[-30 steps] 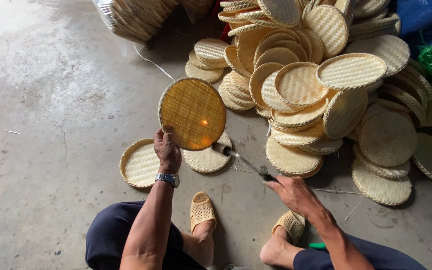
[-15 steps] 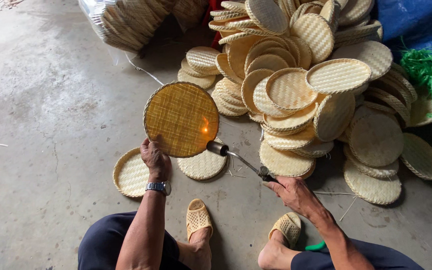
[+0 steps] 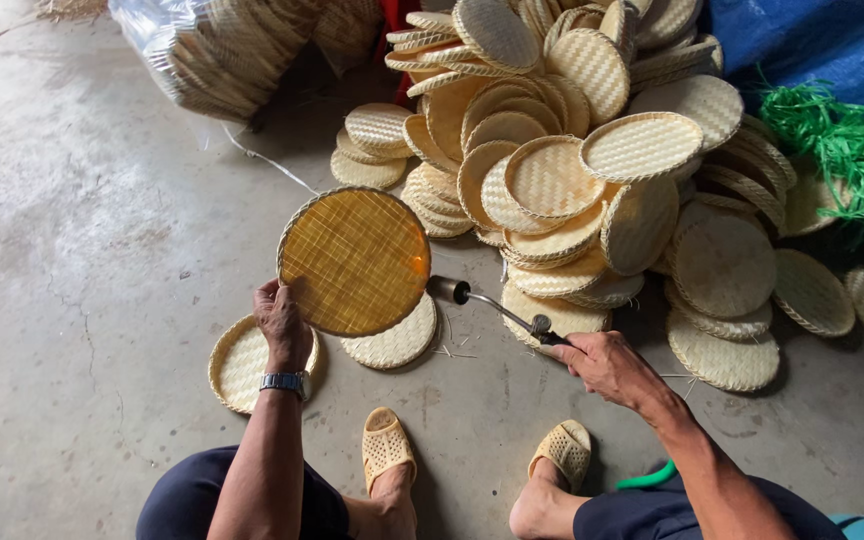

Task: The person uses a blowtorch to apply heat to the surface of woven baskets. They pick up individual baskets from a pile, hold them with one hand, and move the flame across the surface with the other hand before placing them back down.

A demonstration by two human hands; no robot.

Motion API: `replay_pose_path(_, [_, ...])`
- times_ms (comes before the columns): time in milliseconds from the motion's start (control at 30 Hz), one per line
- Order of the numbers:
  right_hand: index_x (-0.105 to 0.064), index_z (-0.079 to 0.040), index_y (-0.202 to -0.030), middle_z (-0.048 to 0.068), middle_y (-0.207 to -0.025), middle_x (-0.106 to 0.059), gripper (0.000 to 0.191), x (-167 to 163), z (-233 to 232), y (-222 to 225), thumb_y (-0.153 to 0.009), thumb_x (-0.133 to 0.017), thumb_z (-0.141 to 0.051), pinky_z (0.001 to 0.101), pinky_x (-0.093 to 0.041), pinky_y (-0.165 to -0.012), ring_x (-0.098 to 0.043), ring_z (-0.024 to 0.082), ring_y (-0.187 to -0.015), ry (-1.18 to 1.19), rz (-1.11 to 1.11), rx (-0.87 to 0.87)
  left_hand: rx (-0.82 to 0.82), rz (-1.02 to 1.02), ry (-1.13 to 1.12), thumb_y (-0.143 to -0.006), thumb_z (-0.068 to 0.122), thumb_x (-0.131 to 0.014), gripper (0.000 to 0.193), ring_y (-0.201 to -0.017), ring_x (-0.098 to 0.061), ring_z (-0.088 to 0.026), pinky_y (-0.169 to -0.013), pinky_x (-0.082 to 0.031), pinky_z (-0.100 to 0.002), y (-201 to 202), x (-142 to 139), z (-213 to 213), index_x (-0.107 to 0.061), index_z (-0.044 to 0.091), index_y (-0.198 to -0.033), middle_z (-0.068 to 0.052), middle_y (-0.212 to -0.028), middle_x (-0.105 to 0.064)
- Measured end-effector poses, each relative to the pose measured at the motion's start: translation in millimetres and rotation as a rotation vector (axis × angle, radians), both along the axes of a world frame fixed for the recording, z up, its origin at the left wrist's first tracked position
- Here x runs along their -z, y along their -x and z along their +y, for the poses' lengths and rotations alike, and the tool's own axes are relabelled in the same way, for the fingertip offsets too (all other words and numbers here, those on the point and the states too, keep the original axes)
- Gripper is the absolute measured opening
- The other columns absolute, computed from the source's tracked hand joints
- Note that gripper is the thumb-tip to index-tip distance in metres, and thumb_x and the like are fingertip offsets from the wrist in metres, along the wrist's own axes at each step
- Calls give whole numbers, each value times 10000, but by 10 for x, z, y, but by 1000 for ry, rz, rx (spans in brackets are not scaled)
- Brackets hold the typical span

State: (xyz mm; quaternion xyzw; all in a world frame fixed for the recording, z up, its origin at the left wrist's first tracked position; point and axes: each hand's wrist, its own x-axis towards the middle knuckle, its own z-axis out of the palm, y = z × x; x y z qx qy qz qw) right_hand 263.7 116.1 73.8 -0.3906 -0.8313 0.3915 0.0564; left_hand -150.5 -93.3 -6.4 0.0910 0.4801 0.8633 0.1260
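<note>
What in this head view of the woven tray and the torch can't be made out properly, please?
- Woven tray, head view: the left hand covers its lower rim.
- Torch: the grip is hidden inside the right hand.
- Tray on the floor: partly behind the left wrist.
- Pile of trays: the lower trays are buried and the top is cut off by the picture's edge.

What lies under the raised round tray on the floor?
Under the raised tray, held by the left hand, a pale woven tray lies on the concrete floor. Only its lower part shows; the rest is covered by the raised tray.
</note>
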Motion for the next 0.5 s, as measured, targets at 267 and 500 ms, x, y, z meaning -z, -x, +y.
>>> replay_pose_path(267, [-636, 3, -677, 75, -514, -615, 483, -10, 115, -112, -950, -624, -395, 330, -487, -440, -614, 155, -437, -21, -10, -42, 7, 241, 226, -974, 13, -533, 140, -871, -593, -128, -802, -546, -261, -20, 15, 37, -553, -19, -1109, -90, -1023, -624])
replay_pose_path(500, [-645, 7, -667, 66, -508, -614, 497, -105, 105, -78, -934, -644, -412, 337, -476, -413, -596, 145, -427, -28, 68, 29, 105, 269, 293, -948, 17, -555, 153, -892, -590, -116, -816, -539, -251, -83, 97, 51, -550, -14, -1098, -73, -1014, -618])
